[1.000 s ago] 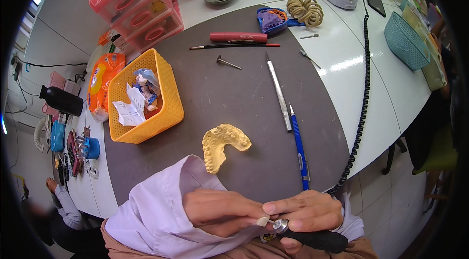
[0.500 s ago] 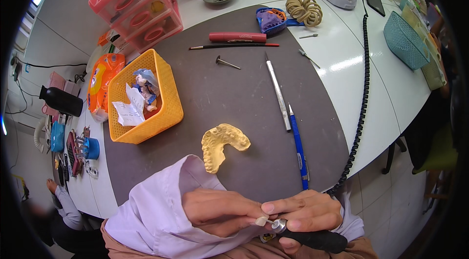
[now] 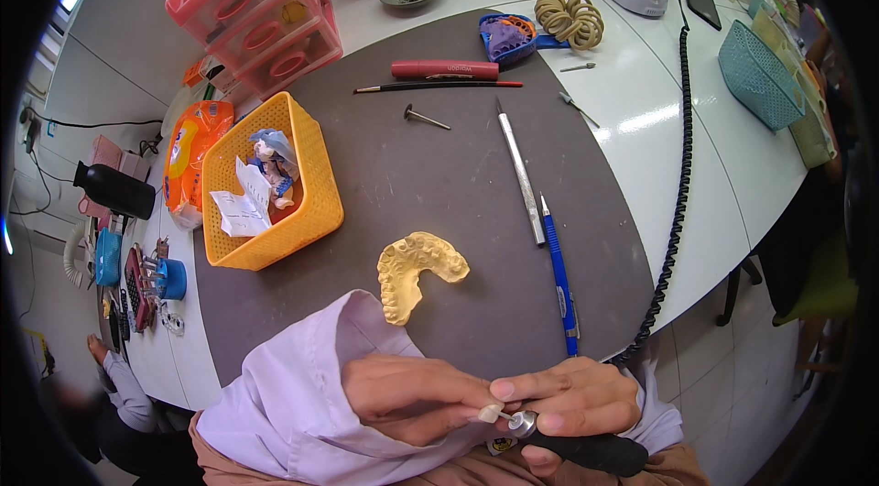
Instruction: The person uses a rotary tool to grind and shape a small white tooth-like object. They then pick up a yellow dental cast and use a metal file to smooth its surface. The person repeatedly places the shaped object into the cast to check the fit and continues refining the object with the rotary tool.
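A left hand [image 3: 417, 396] pinches a small, pale, tooth-like piece [image 3: 490, 414] between its fingers [image 3: 465, 389], at the tip of a black handpiece [image 3: 595, 453] gripped in the right hand [image 3: 586, 399]. A yellow dental cast [image 3: 398, 277] sits just beyond the left sleeve [image 3: 302, 385] on the counter's [image 3: 737, 161] grey mat [image 3: 439, 184], a blue pencil [image 3: 559, 275] and silver knife [image 3: 522, 179] to its right, an orange basket [image 3: 322, 176] to its left.

Your left hand [image 3: 417, 394] held its fingertips in a pinch, meeting your right hand [image 3: 586, 404], curled in a grip.
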Demonstrator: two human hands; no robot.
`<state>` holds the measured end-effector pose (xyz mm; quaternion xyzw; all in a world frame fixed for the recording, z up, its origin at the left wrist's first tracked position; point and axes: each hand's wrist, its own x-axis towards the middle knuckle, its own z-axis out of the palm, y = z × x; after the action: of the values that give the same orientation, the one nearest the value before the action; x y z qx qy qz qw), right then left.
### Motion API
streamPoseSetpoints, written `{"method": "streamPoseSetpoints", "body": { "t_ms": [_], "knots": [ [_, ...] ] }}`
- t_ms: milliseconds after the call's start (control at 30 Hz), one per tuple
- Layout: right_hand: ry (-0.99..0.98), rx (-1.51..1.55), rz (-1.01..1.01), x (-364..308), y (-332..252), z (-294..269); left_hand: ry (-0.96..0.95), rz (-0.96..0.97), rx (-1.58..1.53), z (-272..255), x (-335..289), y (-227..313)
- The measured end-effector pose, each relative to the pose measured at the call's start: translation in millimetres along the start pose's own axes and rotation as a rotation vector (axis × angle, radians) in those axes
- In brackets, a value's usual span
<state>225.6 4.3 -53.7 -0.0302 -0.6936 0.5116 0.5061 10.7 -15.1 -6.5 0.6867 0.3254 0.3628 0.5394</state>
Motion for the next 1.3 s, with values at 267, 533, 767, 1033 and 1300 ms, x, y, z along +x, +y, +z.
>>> {"method": "streamPoseSetpoints", "body": {
  "t_ms": [267, 533, 767, 1033, 1300],
  "knots": [
    [-0.002, 0.002, 0.001, 1.9, -1.5, -0.3, 0.019, -0.011, -0.029, 1.3, -1.0, -0.2],
    [0.077, -0.020, -0.015, -0.9, 0.4, 5.7, 0.027, -0.018, -0.027, 1.8, -1.5, -1.0],
    [0.050, -0.034, -0.017, 0.4, -0.2, 4.2, 0.033, -0.030, -0.037, 2.0, -2.6, -0.7],
    [0.068, -0.013, -0.022, -1.3, 1.4, 6.0, 0.052, -0.037, -0.028, 3.6, -3.2, -0.5],
    [0.068, -0.007, -0.010, -0.5, 0.3, 6.7, 0.067, -0.032, -0.048, 4.1, -4.0, -1.9]
  ]
}}
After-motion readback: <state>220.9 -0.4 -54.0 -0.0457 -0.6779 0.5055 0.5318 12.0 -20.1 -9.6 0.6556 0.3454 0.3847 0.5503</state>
